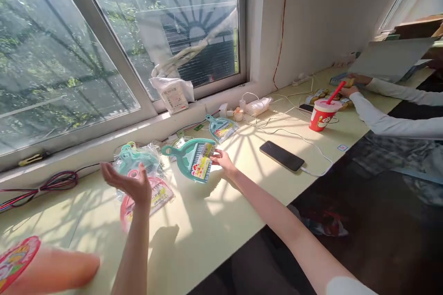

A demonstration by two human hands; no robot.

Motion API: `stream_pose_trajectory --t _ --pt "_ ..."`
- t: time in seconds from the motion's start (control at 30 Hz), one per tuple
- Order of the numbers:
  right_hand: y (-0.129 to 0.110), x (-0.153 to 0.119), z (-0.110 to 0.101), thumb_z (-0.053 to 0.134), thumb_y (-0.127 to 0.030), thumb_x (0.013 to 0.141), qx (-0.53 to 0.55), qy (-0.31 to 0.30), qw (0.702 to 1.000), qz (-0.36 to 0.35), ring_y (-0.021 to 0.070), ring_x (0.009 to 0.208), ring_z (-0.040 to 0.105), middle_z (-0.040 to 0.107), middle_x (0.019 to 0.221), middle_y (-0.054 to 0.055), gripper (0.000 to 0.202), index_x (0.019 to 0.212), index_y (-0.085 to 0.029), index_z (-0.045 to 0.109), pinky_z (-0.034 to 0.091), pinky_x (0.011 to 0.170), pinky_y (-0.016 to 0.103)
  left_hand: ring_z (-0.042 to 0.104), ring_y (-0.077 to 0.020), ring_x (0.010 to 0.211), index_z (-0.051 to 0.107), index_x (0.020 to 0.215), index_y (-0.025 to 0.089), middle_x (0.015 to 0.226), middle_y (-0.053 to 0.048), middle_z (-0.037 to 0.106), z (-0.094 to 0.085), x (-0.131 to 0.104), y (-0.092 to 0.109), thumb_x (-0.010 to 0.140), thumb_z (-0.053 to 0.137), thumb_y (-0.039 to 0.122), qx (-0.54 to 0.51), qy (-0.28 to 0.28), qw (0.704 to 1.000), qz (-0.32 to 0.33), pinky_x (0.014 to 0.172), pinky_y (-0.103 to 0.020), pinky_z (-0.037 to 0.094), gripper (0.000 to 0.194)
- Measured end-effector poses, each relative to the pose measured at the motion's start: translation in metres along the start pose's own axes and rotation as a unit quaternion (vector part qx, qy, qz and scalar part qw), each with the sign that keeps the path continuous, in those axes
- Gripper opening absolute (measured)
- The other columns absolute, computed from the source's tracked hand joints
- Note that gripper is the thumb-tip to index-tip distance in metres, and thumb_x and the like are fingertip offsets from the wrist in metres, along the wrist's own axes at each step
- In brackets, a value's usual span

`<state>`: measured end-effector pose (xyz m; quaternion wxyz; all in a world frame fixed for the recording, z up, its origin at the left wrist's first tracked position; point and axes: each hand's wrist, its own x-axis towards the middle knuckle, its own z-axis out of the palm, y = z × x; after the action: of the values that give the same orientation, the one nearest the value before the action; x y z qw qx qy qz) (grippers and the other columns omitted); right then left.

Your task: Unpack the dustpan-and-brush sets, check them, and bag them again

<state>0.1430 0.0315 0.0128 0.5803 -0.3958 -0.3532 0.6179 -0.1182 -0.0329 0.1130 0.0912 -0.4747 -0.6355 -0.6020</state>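
Note:
My right hand [224, 162] pinches the right edge of a teal mini dustpan [188, 159], which is tilted up off the table. A small brush with a printed yellow-and-white card [203, 161] sits in the pan. My left hand [133, 184] is raised with its palm up and fingers stretched, holding nothing. Below and behind it lie a pink dustpan set [161, 196] and teal dustpan sets in clear plastic [138, 159], partly hidden by the hand. Another teal dustpan set [221, 128] lies near the windowsill.
A phone [282, 156] on a white cable and a red cup with a straw [322, 115] stand to the right. Beyond them, a co-worker's hands [349, 85] handle something small. Bundled wires [60, 182] lie along the sill. A blurred orange object [65, 268] is at lower left.

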Motion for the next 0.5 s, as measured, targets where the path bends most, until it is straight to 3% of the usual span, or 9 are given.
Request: stream_pose_trajectory --t 0.03,0.1,0.17,0.27,0.37,0.5 --pt "0.001 -0.001 0.0 0.072 -0.009 0.077 -0.003 -0.004 1.0 -0.003 0.0163 0.076 0.073 0.071 0.085 0.002 0.036 0.109 -0.017 0.059 0.063 0.086 0.037 0.029 -0.0332 0.15 0.023 0.153 0.016 0.163 -0.024 0.022 0.02 -0.013 -0.001 0.08 0.063 0.047 -0.066 -0.058 0.996 -0.001 0.12 -0.056 0.025 0.089" --pt "0.002 -0.003 -0.001 0.072 -0.011 0.077 -0.012 -0.01 1.0 -0.006 0.0165 0.078 0.074 0.073 0.086 0.003 0.034 0.108 -0.017 0.059 0.063 0.085 0.035 0.053 -0.0327 0.133 0.03 0.151 0.021 0.151 -0.021 0.045 0.052 -0.043 -0.002 0.088 0.055 0.051 -0.168 -0.21 0.958 -0.1 0.108 -0.052 0.043 0.074" --pt "0.003 -0.004 -0.003 0.07 -0.012 0.078 -0.036 -0.014 0.999 -0.001 0.0165 0.078 0.074 0.074 0.086 0.003 0.03 0.105 -0.018 0.06 0.064 0.081 0.033 0.062 -0.0315 0.12 0.045 0.143 0.022 0.13 -0.017 0.063 0.072 -0.072 -0.002 0.086 0.061 0.046 -0.185 -0.273 0.929 -0.166 0.103 -0.047 0.048 0.064" --pt "0.003 -0.003 -0.006 0.064 -0.01 0.08 -0.1 -0.005 0.994 0.031 0.0153 0.07 0.072 0.073 0.077 0.002 0.023 0.102 -0.017 0.062 0.063 0.071 0.029 0.064 -0.0279 0.115 0.058 0.129 0.02 0.117 -0.013 0.069 0.084 -0.099 -0.011 0.088 0.059 0.041 -0.207 -0.255 0.923 -0.2 0.102 -0.043 0.048 0.047" --pt "0.004 0.002 -0.01 0.058 -0.005 0.08 -0.157 0.035 0.986 0.045 0.014 0.062 0.07 0.07 0.068 0.0 0.019 0.096 -0.015 0.063 0.061 0.065 0.027 0.061 -0.0263 0.118 0.062 0.123 0.02 0.116 -0.012 0.069 0.085 -0.106 -0.027 0.092 0.054 0.042 -0.218 -0.203 0.932 -0.208 0.104 -0.04 0.046 0.039" --pt "-0.006 0.005 -0.025 0.055 -0.012 0.086 -0.254 0.105 0.961 -0.014 0.0129 0.064 0.069 0.074 0.085 0.005 0.016 0.097 -0.016 0.067 0.06 0.069 0.027 0.056 -0.0254 0.125 0.061 0.122 0.023 0.12 -0.01 0.067 0.081 -0.107 -0.043 0.096 0.047 0.044 -0.205 -0.151 0.945 -0.207 0.107 -0.039 0.042 0.036"
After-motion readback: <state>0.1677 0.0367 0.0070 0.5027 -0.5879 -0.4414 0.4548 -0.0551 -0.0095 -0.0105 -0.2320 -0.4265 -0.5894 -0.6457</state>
